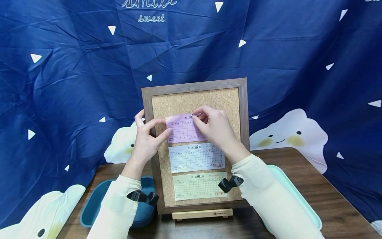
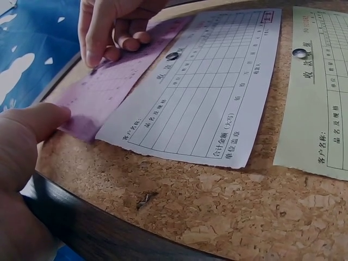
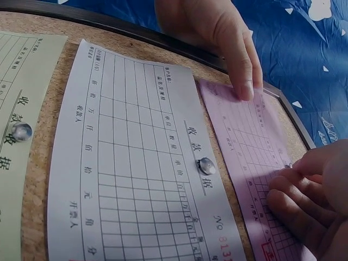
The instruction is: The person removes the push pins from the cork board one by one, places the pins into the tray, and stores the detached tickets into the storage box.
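A pink receipt slip (image 1: 182, 130) lies against the cork board (image 1: 197, 96), above a white slip (image 1: 197, 159) and a green slip (image 1: 191, 189). My left hand (image 1: 149, 134) presses the pink slip's left edge, its thumb and index finger spread and fairly straight. Between thumb and forefinger, my right hand (image 1: 213, 124) pinches a silver push pin (image 1: 192, 115) at the slip's printed heading. The pink slip's right part is behind that hand. Similar round-headed pins sit in the white slip, one pin (image 3: 206, 166), and in the green slip, another pin (image 3: 22, 132).
The board's dark wooden frame (image 1: 194, 87) leans on a light wooden stand (image 1: 203, 214). A blue bin (image 1: 89, 205) stands left of it on the brown table (image 1: 298, 159), a mint tray (image 1: 295, 189) to the right. Behind hangs a blue printed cloth (image 1: 191, 49).
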A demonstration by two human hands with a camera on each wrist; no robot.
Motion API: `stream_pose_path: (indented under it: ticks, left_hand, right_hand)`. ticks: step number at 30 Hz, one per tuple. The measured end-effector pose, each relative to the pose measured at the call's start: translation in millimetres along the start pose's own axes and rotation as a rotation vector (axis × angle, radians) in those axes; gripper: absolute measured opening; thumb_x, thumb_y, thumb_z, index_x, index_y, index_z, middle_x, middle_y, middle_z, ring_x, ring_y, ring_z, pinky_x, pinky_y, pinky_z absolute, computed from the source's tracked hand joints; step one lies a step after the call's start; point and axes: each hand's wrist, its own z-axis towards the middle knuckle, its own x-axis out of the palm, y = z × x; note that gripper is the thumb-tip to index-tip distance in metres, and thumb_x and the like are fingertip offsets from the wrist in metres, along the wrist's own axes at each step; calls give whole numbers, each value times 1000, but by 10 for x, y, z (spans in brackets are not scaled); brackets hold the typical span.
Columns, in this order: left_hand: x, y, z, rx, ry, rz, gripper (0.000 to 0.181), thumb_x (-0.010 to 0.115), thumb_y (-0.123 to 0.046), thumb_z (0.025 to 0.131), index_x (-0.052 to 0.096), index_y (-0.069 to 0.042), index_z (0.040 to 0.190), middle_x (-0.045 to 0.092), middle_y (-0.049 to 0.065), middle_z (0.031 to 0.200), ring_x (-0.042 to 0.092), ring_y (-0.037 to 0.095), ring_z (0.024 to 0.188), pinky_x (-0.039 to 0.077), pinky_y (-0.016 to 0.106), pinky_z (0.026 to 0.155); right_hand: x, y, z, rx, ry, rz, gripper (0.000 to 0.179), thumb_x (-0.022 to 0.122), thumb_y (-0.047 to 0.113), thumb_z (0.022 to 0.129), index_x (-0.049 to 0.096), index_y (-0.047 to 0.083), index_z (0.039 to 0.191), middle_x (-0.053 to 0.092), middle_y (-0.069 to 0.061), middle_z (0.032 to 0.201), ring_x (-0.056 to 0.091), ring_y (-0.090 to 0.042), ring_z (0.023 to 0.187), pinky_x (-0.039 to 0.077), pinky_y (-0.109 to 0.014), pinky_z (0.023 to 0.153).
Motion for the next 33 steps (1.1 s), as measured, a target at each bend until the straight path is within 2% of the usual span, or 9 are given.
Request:
stream_pose_path:
  ticks: [5,12,20,26,30,33]
  left_hand:
    - [6,-3,-4,-16,-11,-9,24,82,-25,97,81,-7,113,10,12,175,6,36,164,16,76,126]
    - [21,13,-12,0,-38,-30,24,79,-25,100,82,-4,111,16,15,172,17,39,161,22,71,127]
    - [20,34,0,17,-22,-52,20,80,-23,100,82,-4,108,20,14,169,16,37,160,22,68,126]
    - [14,29,-1,5,-17,-54,22,78,-24,101,82,-4,108,21,14,170,11,36,163,18,72,127]
    - [16,28,-3,-3,-20,-55,23,78,-25,100,82,-4,109,21,15,170,9,35,164,17,73,127]
    - [19,28,-4,-2,-23,-50,23,79,-25,100,82,-4,109,21,16,170,10,36,164,16,74,127]
  right_hand:
    - [1,7,3,-1,-2,-7,11,73,9,100,79,3,106,78,-9,84,68,-22,72,53,-32,70]
    - [30,23,3,2,2,-26,9,73,10,100,78,3,103,77,-9,82,66,-22,71,51,-31,69]
    - [57,61,0,10,-31,-65,9,74,10,99,78,3,101,78,-10,82,68,-24,70,54,-38,69]
    - [80,73,-5,20,-45,-87,10,74,11,98,78,3,101,78,-10,82,69,-28,73,55,-45,76]
    - [91,94,-3,25,-47,-84,10,73,11,98,77,2,101,77,-10,81,69,-29,74,55,-46,80]
    - [92,106,-1,30,-52,-78,10,73,10,97,77,2,100,77,-10,80,69,-28,74,56,-45,78]
